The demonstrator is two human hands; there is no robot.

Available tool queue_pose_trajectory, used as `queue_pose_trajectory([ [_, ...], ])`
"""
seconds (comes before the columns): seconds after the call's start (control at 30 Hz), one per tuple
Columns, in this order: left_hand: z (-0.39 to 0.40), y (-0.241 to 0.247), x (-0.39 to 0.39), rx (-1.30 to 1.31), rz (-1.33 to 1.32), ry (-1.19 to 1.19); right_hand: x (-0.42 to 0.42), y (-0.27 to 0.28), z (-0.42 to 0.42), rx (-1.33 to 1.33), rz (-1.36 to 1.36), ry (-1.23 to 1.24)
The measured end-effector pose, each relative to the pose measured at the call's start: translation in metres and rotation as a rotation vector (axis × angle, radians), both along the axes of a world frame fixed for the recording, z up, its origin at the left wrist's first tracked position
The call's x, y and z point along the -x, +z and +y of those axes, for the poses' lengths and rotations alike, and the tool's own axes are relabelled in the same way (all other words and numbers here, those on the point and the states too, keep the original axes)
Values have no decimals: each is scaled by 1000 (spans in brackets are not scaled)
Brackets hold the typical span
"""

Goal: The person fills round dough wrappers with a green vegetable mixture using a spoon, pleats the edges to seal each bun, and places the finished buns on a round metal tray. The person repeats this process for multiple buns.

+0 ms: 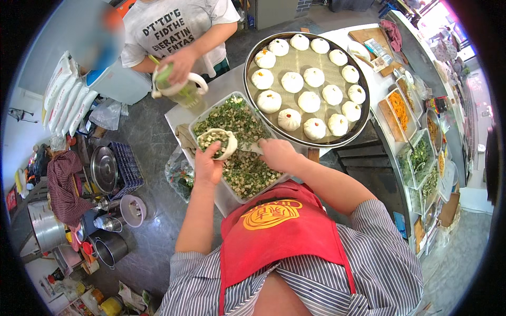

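My left hand [209, 166] cups a round dough wrapper [230, 145] that holds chopped greens and pale cubes. Beside it, my right hand [276, 154] grips the handle of a pale spatula or spoon [249, 147], whose blade points at the wrapper. Both are over a clear plastic tub [228, 189] of chopped green filling [253, 172]. Beyond my right hand, a large round steamer tray [306, 141] carries several pleated white buns [309, 102], some with small orange or red bits on top.
Across the table [178, 118] a co-worker in a white shirt holds a blurred clear jug [189, 93]. At the right, a counter bears a cutting board [365, 35] and containers of shredded carrot [399, 110] and greens [419, 158]. Flour-type sacks [65, 98], a blue crate [128, 170] and pots [110, 247] stand left.
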State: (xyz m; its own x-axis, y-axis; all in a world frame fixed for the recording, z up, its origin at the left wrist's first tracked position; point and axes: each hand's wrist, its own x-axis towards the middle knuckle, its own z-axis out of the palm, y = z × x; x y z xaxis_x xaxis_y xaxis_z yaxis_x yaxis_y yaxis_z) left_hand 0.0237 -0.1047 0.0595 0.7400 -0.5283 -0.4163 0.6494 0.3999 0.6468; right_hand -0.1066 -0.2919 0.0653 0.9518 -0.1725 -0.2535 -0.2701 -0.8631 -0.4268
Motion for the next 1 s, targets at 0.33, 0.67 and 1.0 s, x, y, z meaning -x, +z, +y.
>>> queue_pose_trajectory([
  [0.33,38,10,-18,86,153,43,10,-27,1,15,72,54],
  [0.67,52,8,-12,30,165,78,-9,-33,13,-113,-135,-129],
  [1.0,46,4,-11,-17,89,97,12,15,-8,-1069,204,-489],
])
